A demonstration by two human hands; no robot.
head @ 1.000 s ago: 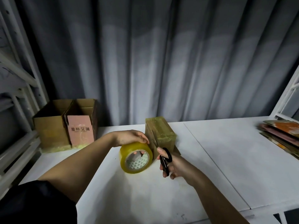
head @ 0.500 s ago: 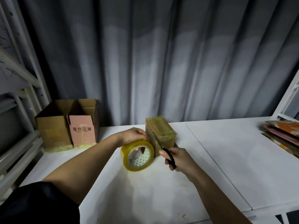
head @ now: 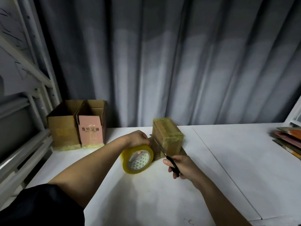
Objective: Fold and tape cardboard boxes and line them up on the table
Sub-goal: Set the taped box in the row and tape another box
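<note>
Holding the tape roll [head: 138,159] with my left hand [head: 138,138], I keep it standing on its edge on the white table [head: 236,160], just beside the box I am taping [head: 167,137], which lies at about 12 o'clock from me, near the middle of the table. My fingers curl over the top of the roll. My right hand [head: 182,166] grips the black handles of the scissors [head: 166,156], and the blades point up toward 11 o'clock, into the gap between roll and box, where I judge the strip of tape runs; the strip itself is too clear to see well. I think the step in hand is cutting the tape free. The next move calls for a tight strip and a cut close to the box, without nicking the cardboard. Two finished boxes [head: 76,124] stand open side by side at 10 o'clock, against the curtain [head: 179,62]. Flat cardboard sheets [head: 288,141] wait at 3 o'clock.
</note>
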